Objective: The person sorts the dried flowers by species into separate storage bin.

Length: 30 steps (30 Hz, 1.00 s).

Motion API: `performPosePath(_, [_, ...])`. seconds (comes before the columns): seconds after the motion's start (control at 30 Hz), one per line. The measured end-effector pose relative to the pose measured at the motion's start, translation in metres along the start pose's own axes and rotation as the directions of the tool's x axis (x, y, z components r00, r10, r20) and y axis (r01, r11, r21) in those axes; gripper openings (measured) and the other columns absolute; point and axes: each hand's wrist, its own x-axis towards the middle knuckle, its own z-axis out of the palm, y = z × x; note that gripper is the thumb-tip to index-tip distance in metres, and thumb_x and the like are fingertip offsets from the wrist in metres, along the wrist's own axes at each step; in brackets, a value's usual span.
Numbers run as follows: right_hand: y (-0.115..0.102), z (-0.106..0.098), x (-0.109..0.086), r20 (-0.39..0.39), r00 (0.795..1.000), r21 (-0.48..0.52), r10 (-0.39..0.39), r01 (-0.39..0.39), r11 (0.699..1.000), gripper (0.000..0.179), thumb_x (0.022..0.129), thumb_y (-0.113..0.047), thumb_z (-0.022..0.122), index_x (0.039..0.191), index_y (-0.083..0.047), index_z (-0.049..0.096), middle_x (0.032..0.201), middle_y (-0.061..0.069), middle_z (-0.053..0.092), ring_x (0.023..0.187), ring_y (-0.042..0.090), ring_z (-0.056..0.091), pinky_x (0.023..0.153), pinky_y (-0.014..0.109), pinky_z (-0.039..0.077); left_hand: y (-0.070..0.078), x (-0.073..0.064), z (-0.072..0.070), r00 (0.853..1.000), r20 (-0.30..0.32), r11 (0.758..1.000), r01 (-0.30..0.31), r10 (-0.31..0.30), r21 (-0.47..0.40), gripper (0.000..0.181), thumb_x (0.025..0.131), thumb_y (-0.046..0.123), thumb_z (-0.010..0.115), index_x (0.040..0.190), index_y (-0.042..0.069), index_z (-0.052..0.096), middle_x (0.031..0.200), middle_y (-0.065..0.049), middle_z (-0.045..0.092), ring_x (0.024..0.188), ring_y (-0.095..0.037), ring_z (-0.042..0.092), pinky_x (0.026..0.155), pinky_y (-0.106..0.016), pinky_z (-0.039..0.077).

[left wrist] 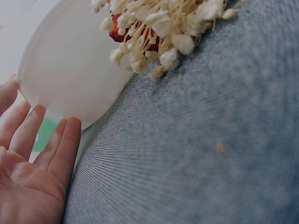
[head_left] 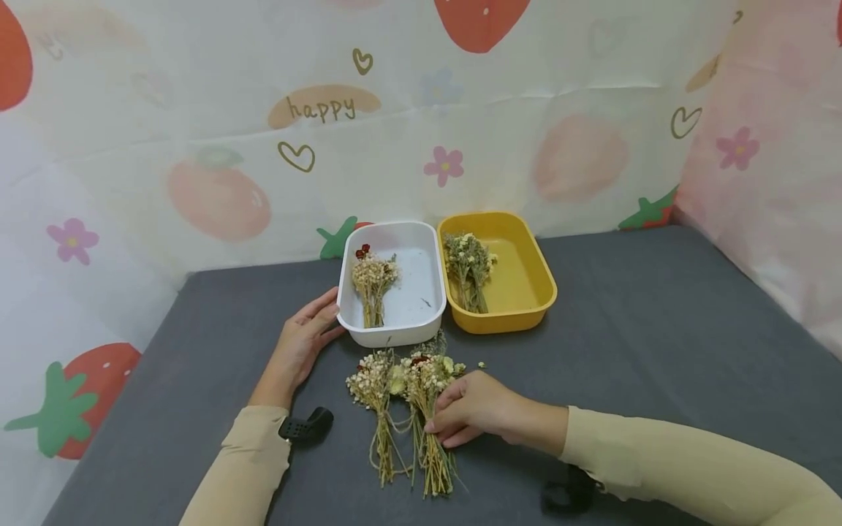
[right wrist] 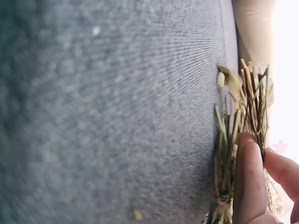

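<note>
My right hand [head_left: 479,408] pinches the stems of a dried flower bouquet [head_left: 430,438] with cream blooms and a dark red one. In the right wrist view, thumb and fingers [right wrist: 252,172] close about its stems [right wrist: 254,102]. Beside it lies another cream bouquet [head_left: 376,387] tied with twine, and greenish stems [right wrist: 224,154] show behind. My left hand [head_left: 304,347] rests its fairly straight fingers against the left side of a white tray [head_left: 349,329]. The left wrist view shows those fingertips [left wrist: 37,112] at the tray's wall [left wrist: 65,65].
Inside the white tray lies a cream and red bouquet [head_left: 373,285]. The yellow tray [head_left: 526,292] stands against it on the right, holding a green-yellow bouquet [head_left: 468,267]. A grey cloth [head_left: 658,351] covers the table, and a printed curtain [head_left: 500,109] hangs behind.
</note>
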Motion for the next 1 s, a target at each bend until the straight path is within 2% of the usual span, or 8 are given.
performPosePath(0.23, [-0.008,-0.006,-0.013,0.008,0.999,-0.010,-0.035,0.035,0.999,0.021,0.084,-0.007,0.076,0.102,0.005,0.074,0.083,0.003,0.076,0.072,0.012,0.071,0.073,0.033,0.064,0.001,0.000,-0.001,1.000,0.005,1.000,-0.008,0.008,0.020,0.059,0.101,0.027,0.059,0.154,0.011,0.039,0.159,-0.009,0.038,0.120,0.000,0.056,0.099,-0.022,0.053])
performPosePath(0.43, [-0.020,-0.015,-0.022,-0.008,0.998,-0.006,-0.061,0.060,0.998,0.026,0.084,-0.008,0.076,0.106,0.006,0.073,0.087,0.006,0.077,0.076,0.013,0.073,0.075,0.035,0.064,0.004,0.000,-0.003,1.000,0.000,1.000,-0.012,0.012,0.004,0.058,0.102,0.025,0.058,0.154,0.009,0.038,0.159,-0.011,0.038,0.120,0.000,0.057,0.096,-0.020,0.055])
performPosePath(0.57, [-0.025,-0.023,-0.026,-0.022,0.996,0.002,-0.085,0.085,0.996,0.031,0.084,-0.009,0.076,0.111,0.007,0.071,0.095,0.010,0.078,0.081,0.014,0.074,0.077,0.035,0.064,0.004,0.000,-0.001,1.000,0.005,1.000,-0.019,0.019,-0.003,0.057,0.102,0.025,0.058,0.153,0.009,0.039,0.159,-0.011,0.039,0.122,-0.002,0.056,0.101,-0.024,0.053])
performPosePath(0.77, [-0.030,-0.033,-0.027,-0.041,0.995,-0.017,-0.093,0.092,0.996,0.032,0.085,-0.011,0.077,0.111,0.006,0.071,0.095,0.008,0.078,0.081,0.013,0.073,0.078,0.035,0.064,0.001,0.001,0.001,1.000,0.017,1.000,-0.004,0.004,-0.004,0.055,0.103,0.023,0.057,0.154,0.010,0.039,0.159,-0.009,0.039,0.133,-0.011,0.050,0.109,-0.033,0.049])
performPosePath(1.0, [-0.043,-0.043,-0.016,-0.056,0.991,-0.063,-0.118,0.114,0.991,0.038,0.086,-0.014,0.077,0.117,0.005,0.069,0.095,0.007,0.077,0.081,0.013,0.073,0.079,0.034,0.064,-0.001,-0.002,-0.001,1.000,0.009,1.000,-0.002,0.002,-0.002,0.056,0.102,0.024,0.058,0.154,0.010,0.039,0.159,-0.008,0.040,0.132,-0.010,0.051,0.104,-0.027,0.052])
